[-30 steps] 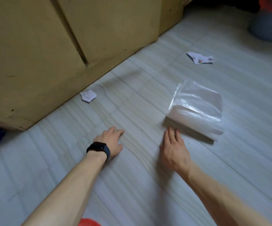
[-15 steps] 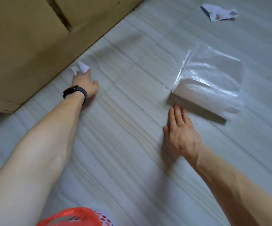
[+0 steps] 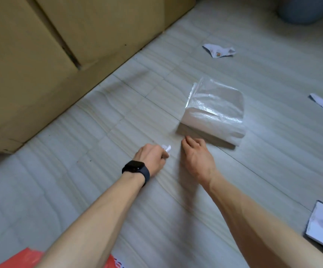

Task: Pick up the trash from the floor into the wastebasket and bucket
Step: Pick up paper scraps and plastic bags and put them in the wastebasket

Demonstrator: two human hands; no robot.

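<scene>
Nearest me, under my left forearm, the red basket (image 3: 27, 258); my left hand (image 3: 152, 157) pinches a white paper scrap (image 3: 166, 148); just right of that grip, my right hand (image 3: 195, 157) is curled, holding nothing; beyond its knuckles lies the clear plastic bag (image 3: 214, 111); farther off, a torn wrapper (image 3: 219, 51).

Nothing is legible; print on the paper scrap (image 3: 219, 51) is blurred.
</scene>
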